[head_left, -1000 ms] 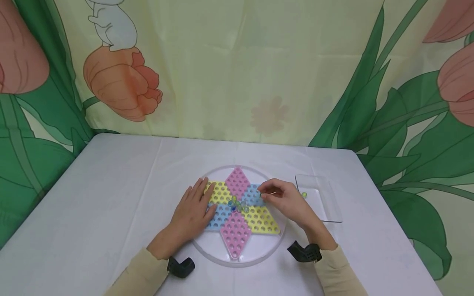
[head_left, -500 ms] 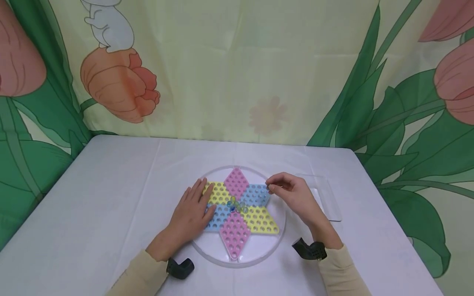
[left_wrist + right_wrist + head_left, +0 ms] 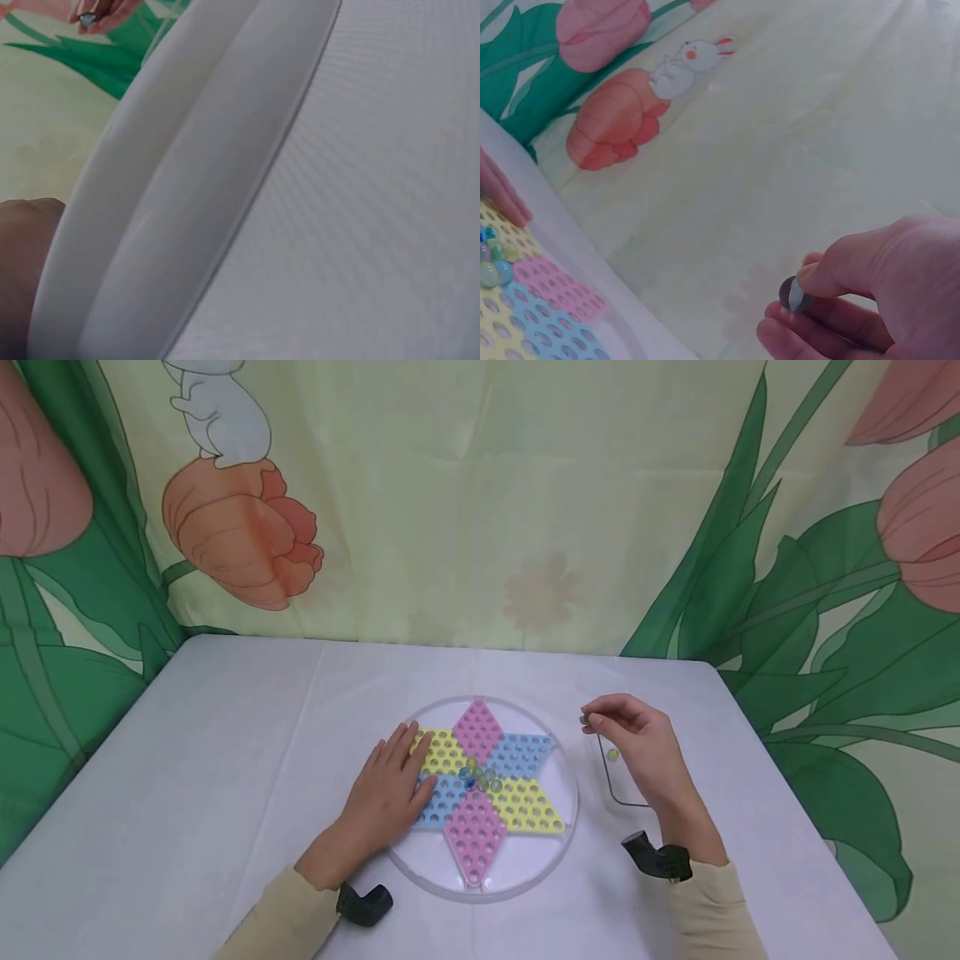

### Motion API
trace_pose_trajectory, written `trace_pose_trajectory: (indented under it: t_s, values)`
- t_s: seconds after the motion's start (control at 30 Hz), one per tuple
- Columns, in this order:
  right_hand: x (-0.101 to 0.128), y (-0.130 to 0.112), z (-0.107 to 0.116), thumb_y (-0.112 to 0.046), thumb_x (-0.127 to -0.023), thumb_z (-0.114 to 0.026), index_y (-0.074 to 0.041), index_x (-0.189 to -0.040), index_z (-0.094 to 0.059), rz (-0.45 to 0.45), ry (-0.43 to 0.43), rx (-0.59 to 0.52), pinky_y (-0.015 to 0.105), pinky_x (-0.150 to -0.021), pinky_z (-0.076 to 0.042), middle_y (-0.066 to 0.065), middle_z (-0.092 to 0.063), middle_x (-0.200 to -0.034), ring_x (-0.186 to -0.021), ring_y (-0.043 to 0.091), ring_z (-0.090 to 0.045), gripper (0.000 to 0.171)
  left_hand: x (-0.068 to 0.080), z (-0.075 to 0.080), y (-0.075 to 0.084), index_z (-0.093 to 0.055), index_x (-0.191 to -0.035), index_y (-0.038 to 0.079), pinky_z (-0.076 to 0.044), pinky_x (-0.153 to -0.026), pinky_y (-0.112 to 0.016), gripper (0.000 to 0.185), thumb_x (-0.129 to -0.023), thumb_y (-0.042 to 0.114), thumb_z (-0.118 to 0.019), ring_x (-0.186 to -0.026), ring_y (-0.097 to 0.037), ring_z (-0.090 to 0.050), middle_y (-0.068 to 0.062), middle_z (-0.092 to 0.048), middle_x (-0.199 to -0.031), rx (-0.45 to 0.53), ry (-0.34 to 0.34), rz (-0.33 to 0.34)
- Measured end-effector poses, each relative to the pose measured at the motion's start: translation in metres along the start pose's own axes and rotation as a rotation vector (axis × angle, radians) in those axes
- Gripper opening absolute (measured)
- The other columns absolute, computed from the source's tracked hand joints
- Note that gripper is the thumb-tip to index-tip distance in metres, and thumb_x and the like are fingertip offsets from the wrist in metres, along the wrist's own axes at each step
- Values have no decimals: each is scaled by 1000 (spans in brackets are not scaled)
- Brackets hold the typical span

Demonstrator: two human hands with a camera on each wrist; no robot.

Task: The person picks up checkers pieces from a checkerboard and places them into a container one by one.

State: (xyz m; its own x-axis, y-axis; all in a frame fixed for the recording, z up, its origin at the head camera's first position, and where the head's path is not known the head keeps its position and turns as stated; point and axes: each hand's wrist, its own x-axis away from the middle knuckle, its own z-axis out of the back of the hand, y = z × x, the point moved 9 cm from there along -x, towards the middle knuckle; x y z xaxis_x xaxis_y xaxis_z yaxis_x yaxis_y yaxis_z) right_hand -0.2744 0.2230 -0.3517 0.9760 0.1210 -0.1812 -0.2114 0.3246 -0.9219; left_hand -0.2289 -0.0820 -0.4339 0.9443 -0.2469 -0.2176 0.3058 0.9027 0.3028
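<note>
Left wrist view shows mostly the board's rim (image 3: 150,225), fingers hidden. Right hand (image 3: 637,747) pinches a dark marble (image 3: 791,294) over the clear tray (image 3: 611,789) (one marble (image 3: 612,754) inside); left hand (image 3: 390,789) lies flat on the star board (image 3: 487,777).

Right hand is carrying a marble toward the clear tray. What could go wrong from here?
1. The marble is only pinched at the tips of the right hand, so it may slip, bounce and roll across the table.
2. The clear tray looks shallow, and a dropped marble could knock the green marble already in it.
3. The left hand rests flat on the board; shifting it might disturb the centre marbles.
</note>
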Motion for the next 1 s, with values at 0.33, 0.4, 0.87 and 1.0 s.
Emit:
trace_pose_trajectory:
  t_s: [0.33,0.4,0.87,1.0]
  values:
    - [0,14,23,-23,-98,-62,-5,-122,-62,-52,85,-23,15,-88,-54,13,-63,-117,-101,13,-68,30,2,-1,-1,-36,-153,8,-22,-122,-56,64,-99,39,-51,-153,-35,-20,-18,-26,-163,7,-15,11]
    - [0,17,25,-23,-98,-62,-5,-121,-63,-58,93,-41,15,-87,-54,15,-62,-117,-100,12,-68,29,2,-2,-1,-36,-154,8,-22,-122,-56,64,-99,39,-51,-153,-35,-20,-18,-26,-163,4,-19,10]
    - [-3,38,33,-20,-99,-61,-3,-122,-61,-121,129,-16,17,-86,-56,1,-63,-110,-99,9,-66,29,1,-3,-2,-35,-154,8,-22,-122,-56,65,-99,39,-52,-153,-35,-20,-18,-26,-163,-2,-11,1]
    - [-3,47,34,-22,-99,-60,-4,-124,-60,-150,134,24,16,-86,-55,5,-64,-113,-98,8,-66,31,2,-2,-1,-36,-153,7,-23,-121,-56,65,-99,39,-53,-153,-36,-21,-18,-27,-162,-4,-2,-4]
